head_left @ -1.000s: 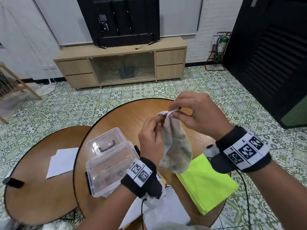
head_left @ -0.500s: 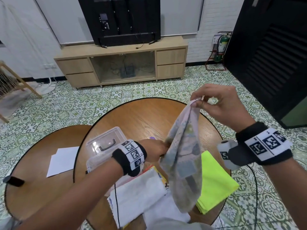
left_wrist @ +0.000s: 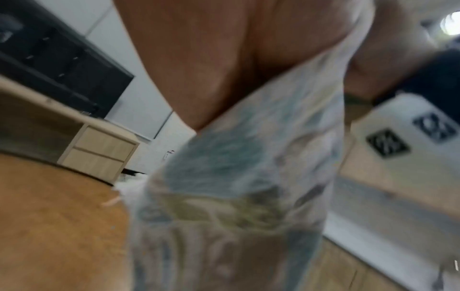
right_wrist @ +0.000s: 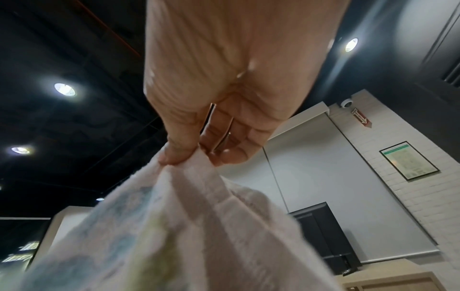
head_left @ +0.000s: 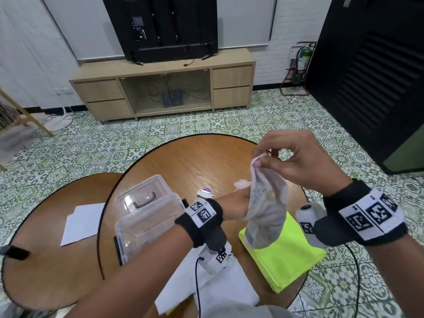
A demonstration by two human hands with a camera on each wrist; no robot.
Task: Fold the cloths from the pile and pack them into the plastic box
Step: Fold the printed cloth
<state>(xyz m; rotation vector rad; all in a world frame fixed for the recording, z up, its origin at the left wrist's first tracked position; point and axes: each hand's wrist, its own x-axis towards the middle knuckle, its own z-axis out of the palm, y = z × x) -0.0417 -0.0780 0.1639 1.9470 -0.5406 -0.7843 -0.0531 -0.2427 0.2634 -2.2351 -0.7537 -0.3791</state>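
Note:
A pale patterned cloth (head_left: 267, 210) hangs doubled above the round wooden table (head_left: 183, 161). My right hand (head_left: 258, 160) pinches its top corner between thumb and fingers (right_wrist: 174, 155). My left hand (head_left: 236, 203) grips the cloth lower down, and a corner (head_left: 242, 184) sticks up above it. The left wrist view shows the cloth (left_wrist: 236, 187) blurred and lying against the palm (left_wrist: 211, 69), with the fingers hidden. The clear plastic box (head_left: 146, 226) stands at the table's left with its lid (head_left: 142, 193) tipped back. A folded yellow-green cloth (head_left: 284, 258) and white cloths (head_left: 211, 290) lie near me.
A small purple and white item (head_left: 204, 192) lies on the table behind the left wrist. On the lower round table (head_left: 46, 260) to the left are a white sheet of paper (head_left: 82, 223) and a black object (head_left: 13, 252). A TV cabinet (head_left: 165, 88) stands far back.
The cloth hung long from the raised right hand. Now the right hand is lower, the left hand has moved right and holds the cloth, and the cloth hangs shorter and doubled.

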